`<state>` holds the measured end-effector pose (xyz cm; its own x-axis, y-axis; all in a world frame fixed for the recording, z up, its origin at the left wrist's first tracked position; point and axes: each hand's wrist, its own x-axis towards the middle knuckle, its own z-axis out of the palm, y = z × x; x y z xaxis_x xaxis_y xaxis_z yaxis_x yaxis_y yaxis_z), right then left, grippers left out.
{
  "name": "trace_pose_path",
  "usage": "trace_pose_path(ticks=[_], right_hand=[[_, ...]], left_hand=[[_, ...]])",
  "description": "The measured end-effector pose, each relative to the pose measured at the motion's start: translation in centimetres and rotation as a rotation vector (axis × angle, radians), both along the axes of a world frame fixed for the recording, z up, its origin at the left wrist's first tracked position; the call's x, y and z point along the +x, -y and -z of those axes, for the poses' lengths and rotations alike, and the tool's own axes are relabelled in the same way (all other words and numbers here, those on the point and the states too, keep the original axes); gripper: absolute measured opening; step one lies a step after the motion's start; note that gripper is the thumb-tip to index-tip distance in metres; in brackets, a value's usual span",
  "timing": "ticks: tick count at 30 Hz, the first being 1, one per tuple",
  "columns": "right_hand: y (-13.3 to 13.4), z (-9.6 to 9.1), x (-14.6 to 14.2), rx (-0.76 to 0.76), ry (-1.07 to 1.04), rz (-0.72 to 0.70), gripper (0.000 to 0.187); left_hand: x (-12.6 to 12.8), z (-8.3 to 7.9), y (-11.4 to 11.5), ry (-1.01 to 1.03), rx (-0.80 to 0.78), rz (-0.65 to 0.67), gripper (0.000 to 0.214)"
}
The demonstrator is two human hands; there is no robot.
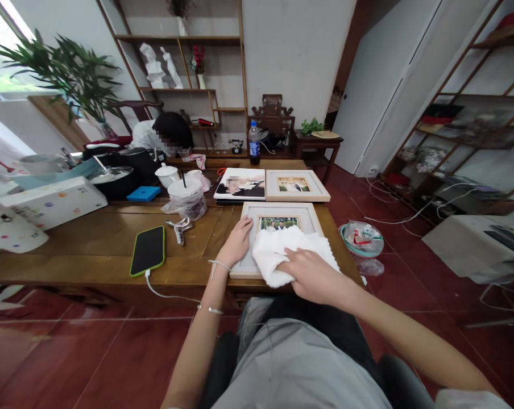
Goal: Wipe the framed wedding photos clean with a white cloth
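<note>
A light wooden picture frame (pixel 236 269) with a white mat lies flat at the table's near edge, a small photo of people (pixel 279 223) in its middle. My left hand (pixel 237 240) holds the frame's left side, its fingers bent over the border. In my right hand (pixel 310 274) is a fluffy white cloth (pixel 269 257), pressed on the frame's lower right part and hiding it. Behind it lie a second wooden frame (pixel 319 190) and a photo board or album (pixel 240 192), side by side.
The wooden table (pixel 107 255) bears a charging phone (pixel 148 251), a crumpled silvery object (pixel 180 230), a bagged cup (pixel 186 196), a blue box (pixel 143 193), a bottle (pixel 254 145) and a white carton (pixel 58 201). Another person (pixel 165 133) leans at the far side. A basket (pixel 361 238) stands right.
</note>
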<state>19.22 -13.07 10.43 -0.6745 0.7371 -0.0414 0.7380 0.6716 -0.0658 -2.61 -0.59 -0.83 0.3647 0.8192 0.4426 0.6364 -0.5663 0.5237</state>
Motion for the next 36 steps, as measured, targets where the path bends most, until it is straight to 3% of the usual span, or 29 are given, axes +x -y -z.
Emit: trace_pose_path(ticks=[3,7,11,14,17,20,25,28,32,36], right_hand=[[-2.3,1.6,0.5,0.012,-0.053,-0.009,0.053],[-7.7,3.6,2.0,0.096,-0.060,0.015,0.058],[-12.9,4.1,3.1,0.286,-0.027,0.081,0.063],[-14.7,4.0,2.8,0.327,0.004,0.122,0.061],[-13.5,4.0,1.6,0.265,0.033,0.120,0.055],[-9.7,3.6,0.3,0.204,0.052,0.050,0.048],[-2.5,0.8,-0.3,0.053,0.052,-0.078,0.044],[-0.6,-0.8,0.2,-0.054,0.020,-0.062,0.043],[-2.3,-0.5,0.9,-0.123,-0.059,0.007,0.051],[-7.6,1.2,0.6,0.063,-0.114,0.096,0.063]], left_hand=[[0.0,0.1,-0.1,0.004,0.004,0.011,0.043],[0.1,0.1,-0.1,0.030,0.006,0.004,0.043],[0.1,0.1,0.0,0.031,-0.007,-0.007,0.043],[0.1,0.0,0.1,0.029,-0.013,-0.008,0.043],[0.1,0.0,0.1,0.021,-0.010,-0.012,0.042],[0.1,0.1,0.1,0.025,-0.008,-0.011,0.042],[0.3,-0.4,0.2,0.006,-0.007,-0.040,0.042],[0.4,-0.8,0.4,0.018,-0.029,-0.065,0.042],[0.4,-0.8,0.5,0.028,-0.031,-0.061,0.043],[0.3,-0.5,0.4,-0.019,-0.007,-0.041,0.042]])
